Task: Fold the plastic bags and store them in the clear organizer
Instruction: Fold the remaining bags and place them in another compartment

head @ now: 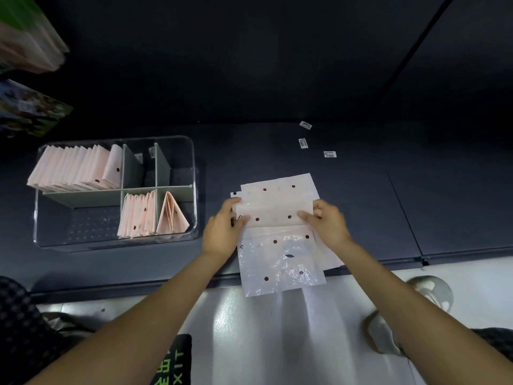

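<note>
Three labels (316, 140) beyond the bags (277, 232)

Both bare forearms reached forward over the counter's near edge, converging slightly. Left hand (222, 229) pinched the left end of the plastic bag (273, 211), thumb on top. Right hand (327, 222) pinched the right end, fingers curled. Each grip sat level, palms facing inward.
</note>
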